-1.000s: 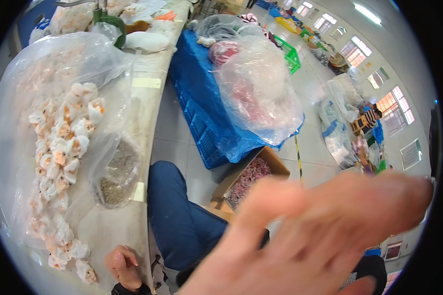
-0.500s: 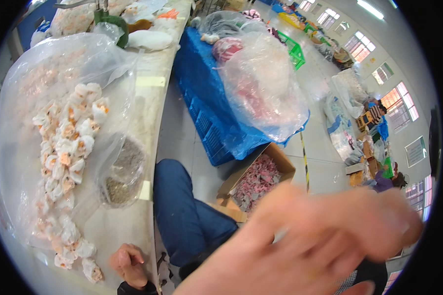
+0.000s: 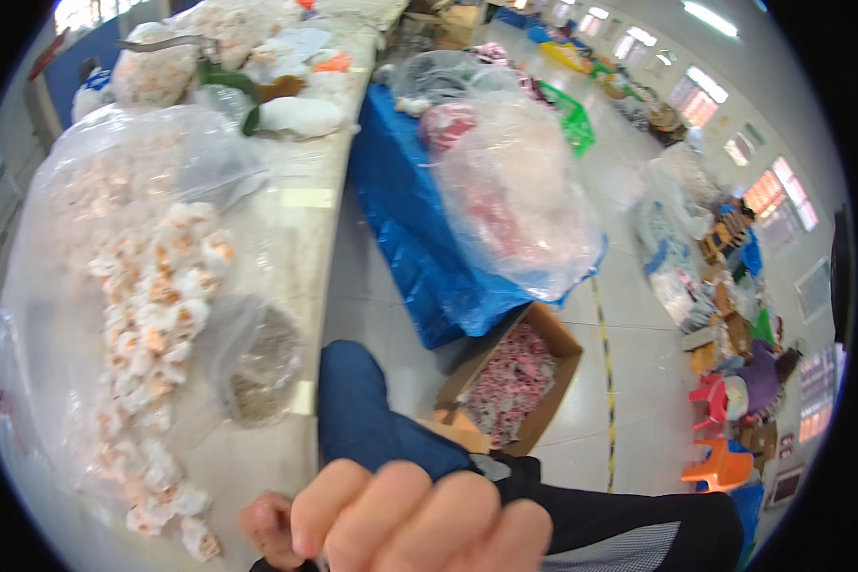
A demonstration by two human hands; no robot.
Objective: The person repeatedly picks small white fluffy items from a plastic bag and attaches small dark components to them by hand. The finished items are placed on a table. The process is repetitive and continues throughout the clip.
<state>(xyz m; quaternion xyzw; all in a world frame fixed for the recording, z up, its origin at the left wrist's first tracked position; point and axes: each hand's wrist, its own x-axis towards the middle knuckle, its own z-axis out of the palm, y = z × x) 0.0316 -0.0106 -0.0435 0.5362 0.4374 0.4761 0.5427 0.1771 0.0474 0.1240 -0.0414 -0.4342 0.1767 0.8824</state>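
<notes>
My right hand is close to the camera at the lower middle, its fingers curled into a fist with the knuckles up. Whatever it may hold is hidden. Behind it, my left hand is by the table's near edge, partly covered by the right one. Its fingers look curled, and their contents do not show. Nearest to it on the table lies a long heap of small puffy white-and-orange pieces, on and beside a large clear plastic bag. A smaller clear bag of grey-brown granules sits right of the heap.
The pale table runs away along the left. A metal-armed green tool stands farther back. Right of my bent leg is an open carton of pink and grey scraps. Beyond it, blue sheeting lies under bulging clear bags. Orange stool, far right.
My right hand has swung from the right to the lower middle, its fingers now facing me in a fist. My left hand stays by the table edge. The view has shifted slightly.
</notes>
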